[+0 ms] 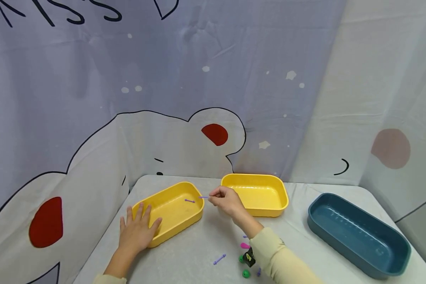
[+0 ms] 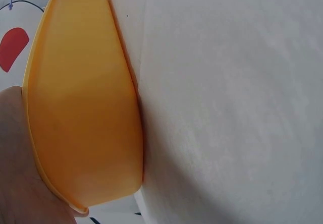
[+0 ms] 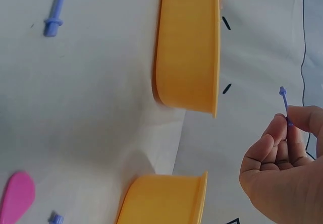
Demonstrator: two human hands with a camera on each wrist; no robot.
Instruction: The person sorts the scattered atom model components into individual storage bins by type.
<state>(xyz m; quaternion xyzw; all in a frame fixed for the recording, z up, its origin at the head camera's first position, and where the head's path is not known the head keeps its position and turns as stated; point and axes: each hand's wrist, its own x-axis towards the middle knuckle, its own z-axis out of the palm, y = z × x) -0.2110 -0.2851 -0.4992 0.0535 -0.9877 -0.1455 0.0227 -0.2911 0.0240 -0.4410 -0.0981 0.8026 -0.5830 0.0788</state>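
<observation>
My right hand [image 1: 226, 200] pinches a small purple rod with knobbed ends [image 3: 284, 100] between thumb and fingertips, above the gap between two yellow trays. Under the rod's free end is the right end of the left yellow tray [image 1: 177, 230], where a similar purple rod [image 1: 189, 201] lies inside. My left hand [image 1: 136, 230] rests over that tray's left end, fingers spread and fairly straight across the rim. In the left wrist view the tray's outer wall [image 2: 86, 98] hides most of that hand.
The second yellow tray [image 1: 255, 212] stands at the back; a dark blue tray [image 1: 355, 256] is at right. Near my right sleeve lie a purple rod [image 1: 219, 259], a pink piece [image 3: 17, 196], green pieces [image 1: 246, 273] and a black piece [image 1: 249, 257]. A printed curtain [image 1: 163, 79] hangs behind.
</observation>
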